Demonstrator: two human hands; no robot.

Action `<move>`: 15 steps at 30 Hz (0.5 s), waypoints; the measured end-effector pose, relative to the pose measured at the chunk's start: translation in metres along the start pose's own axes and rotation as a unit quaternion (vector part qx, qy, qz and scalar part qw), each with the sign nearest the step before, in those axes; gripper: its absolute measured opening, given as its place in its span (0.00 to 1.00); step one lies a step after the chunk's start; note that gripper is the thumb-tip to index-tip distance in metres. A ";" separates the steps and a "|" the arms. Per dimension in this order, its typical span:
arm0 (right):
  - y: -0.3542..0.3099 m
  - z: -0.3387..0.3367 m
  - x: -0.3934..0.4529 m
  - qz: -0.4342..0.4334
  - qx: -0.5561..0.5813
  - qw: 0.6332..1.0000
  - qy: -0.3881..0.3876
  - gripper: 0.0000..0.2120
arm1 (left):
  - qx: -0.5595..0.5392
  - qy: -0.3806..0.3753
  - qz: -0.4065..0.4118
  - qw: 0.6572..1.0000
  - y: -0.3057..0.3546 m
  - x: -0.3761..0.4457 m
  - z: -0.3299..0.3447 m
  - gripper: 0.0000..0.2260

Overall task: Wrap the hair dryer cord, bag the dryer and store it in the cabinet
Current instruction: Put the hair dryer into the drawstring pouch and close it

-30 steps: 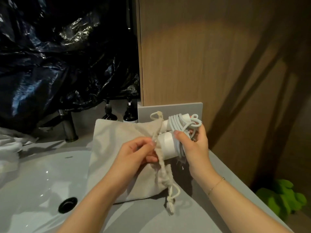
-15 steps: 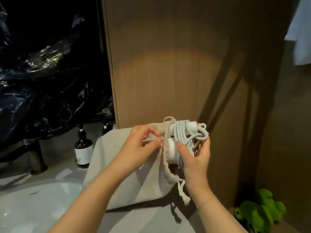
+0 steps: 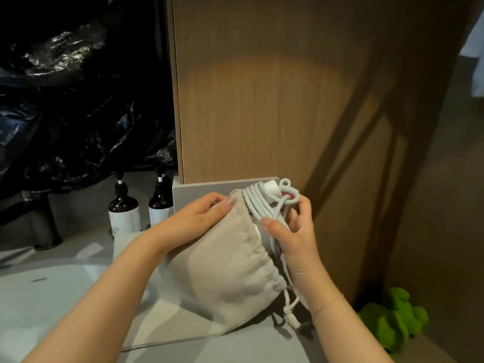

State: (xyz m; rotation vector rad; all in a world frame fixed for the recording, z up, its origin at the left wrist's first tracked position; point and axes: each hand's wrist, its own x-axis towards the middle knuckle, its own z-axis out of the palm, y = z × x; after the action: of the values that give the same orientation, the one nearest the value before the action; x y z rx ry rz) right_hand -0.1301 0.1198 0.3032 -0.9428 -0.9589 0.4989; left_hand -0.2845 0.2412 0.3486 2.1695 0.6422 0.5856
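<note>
A beige drawstring bag (image 3: 222,273) is held above the grey counter (image 3: 235,347), its mouth facing right. My left hand (image 3: 201,216) pinches the bag's upper rim. My right hand (image 3: 293,231) grips the white hair dryer with its pale cord (image 3: 259,203) coiled around it; the plug (image 3: 272,185) sticks up at the top. Most of the dryer's body is hidden inside the bag, and only the cord-wrapped end shows at the mouth. The knotted drawstring (image 3: 290,313) dangles below.
A wooden cabinet side (image 3: 262,113) rises straight ahead. Two dark pump bottles (image 3: 125,208) stand at the back left by a faucet (image 3: 39,221). The white sink basin (image 3: 52,292) lies left. Black plastic sheeting (image 3: 78,87) hangs behind. A green plush toy (image 3: 392,320) sits on the floor at right.
The bag has slid further over the dryer, hiding its white body. My left hand shifted up to the bag's top rim. The view swung back left.
</note>
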 end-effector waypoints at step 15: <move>0.001 0.000 0.008 0.164 0.028 0.986 0.029 0.28 | -0.139 0.105 -0.091 0.981 -0.018 0.010 0.030 0.28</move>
State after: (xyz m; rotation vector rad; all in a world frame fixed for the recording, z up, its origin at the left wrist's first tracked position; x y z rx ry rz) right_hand -0.1264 0.1264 0.3058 -1.0640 -0.7339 0.7684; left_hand -0.2634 0.2409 0.3185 1.7827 0.8105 0.7637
